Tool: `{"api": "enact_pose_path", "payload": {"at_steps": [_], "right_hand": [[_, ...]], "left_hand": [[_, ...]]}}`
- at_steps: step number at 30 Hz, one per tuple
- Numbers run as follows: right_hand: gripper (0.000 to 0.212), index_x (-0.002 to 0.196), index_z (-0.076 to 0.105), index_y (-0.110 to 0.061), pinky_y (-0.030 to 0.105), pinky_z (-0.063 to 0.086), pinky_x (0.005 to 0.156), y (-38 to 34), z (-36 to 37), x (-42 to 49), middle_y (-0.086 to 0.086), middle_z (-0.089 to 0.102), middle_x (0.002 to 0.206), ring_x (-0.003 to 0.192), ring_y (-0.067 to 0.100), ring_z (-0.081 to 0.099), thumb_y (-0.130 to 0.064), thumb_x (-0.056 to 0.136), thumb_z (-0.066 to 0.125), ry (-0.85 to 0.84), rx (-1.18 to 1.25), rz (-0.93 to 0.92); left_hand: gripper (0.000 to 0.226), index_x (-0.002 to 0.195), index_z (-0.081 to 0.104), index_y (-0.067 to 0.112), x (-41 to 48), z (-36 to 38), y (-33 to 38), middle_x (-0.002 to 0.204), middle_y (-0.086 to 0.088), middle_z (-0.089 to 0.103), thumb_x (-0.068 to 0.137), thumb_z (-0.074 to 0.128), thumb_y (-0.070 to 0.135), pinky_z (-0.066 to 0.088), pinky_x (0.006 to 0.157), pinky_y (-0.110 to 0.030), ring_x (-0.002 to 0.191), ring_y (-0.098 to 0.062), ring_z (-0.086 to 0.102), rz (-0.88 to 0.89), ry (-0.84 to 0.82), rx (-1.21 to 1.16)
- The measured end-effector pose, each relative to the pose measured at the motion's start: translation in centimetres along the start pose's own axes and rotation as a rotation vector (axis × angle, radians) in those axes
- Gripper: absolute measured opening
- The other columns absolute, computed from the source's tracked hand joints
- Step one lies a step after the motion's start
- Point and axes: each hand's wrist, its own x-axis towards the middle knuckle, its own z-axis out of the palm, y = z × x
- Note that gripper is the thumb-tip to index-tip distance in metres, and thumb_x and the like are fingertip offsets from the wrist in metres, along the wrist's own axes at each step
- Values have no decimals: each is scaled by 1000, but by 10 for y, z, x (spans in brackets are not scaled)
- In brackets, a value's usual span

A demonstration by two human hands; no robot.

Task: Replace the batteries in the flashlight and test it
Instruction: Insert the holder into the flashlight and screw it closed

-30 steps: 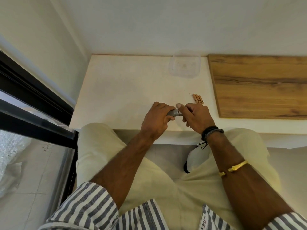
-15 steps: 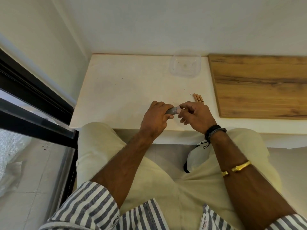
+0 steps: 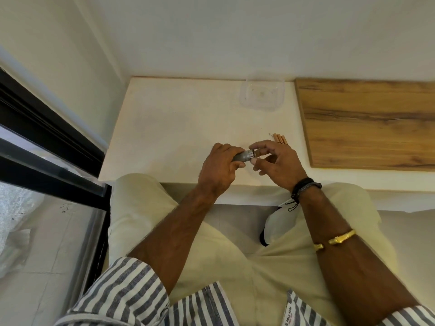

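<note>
A small grey metal flashlight [image 3: 244,156] is held level just above the white table's [image 3: 179,128] front edge. My left hand [image 3: 221,163] grips its body, hiding most of it. My right hand [image 3: 275,161] pinches the flashlight's right end between thumb and forefinger, with the other fingers spread loosely. Whether a separate small part sits between those fingertips is too small to tell. Three orange-brown batteries [image 3: 280,139] lie side by side on the table just beyond my right hand.
A clear plastic container [image 3: 261,96] stands at the back of the table by the wall. A wooden board [image 3: 367,123] covers the table's right part. A black window frame [image 3: 47,147] runs along the left. My knees are under the front edge.
Both hands have lifted slightly away from me with the flashlight. My right hand's fingers have spread out, so more of the flashlight's right end shows.
</note>
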Motion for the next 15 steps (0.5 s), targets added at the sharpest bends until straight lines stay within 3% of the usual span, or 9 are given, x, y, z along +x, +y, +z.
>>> {"api": "enact_pose_path", "payload": {"at_steps": [3, 6, 13, 15], "right_hand": [[22, 115, 70, -20, 21, 59, 61, -1, 2, -1, -1, 74, 91, 62, 4, 71, -23, 94, 71, 34, -78, -9], [22, 110, 70, -15, 19, 56, 62, -4, 4, -2, 0, 73, 83, 64, 9, 69, -33, 97, 66, 69, -146, 14], [52, 84, 67, -8, 41, 52, 65, -6, 8, -1, 12, 67, 72, 65, 28, 62, -51, 103, 44, 75, -316, 100], [48, 91, 67, -13, 33, 54, 58, -5, 7, -2, 6, 70, 74, 60, 19, 65, -55, 101, 47, 54, -245, 126]], "left_hand": [[28, 120, 65, 13, 0, 0, 0, 108, -3, 68, 94, 63, 23, 42, 81, -29, 100, -17, 48, 6, 6, 0], [28, 120, 65, 14, 0, 1, 2, 107, -2, 68, 94, 63, 24, 40, 79, -27, 98, -15, 47, 24, 7, 18], [31, 124, 64, 11, 0, 6, 5, 113, -7, 68, 95, 62, 25, 37, 86, -26, 104, -22, 52, 56, -23, 37], [30, 124, 64, 12, 1, 6, 3, 114, -6, 68, 96, 61, 24, 38, 87, -27, 105, -21, 51, 40, -40, 32]]}}
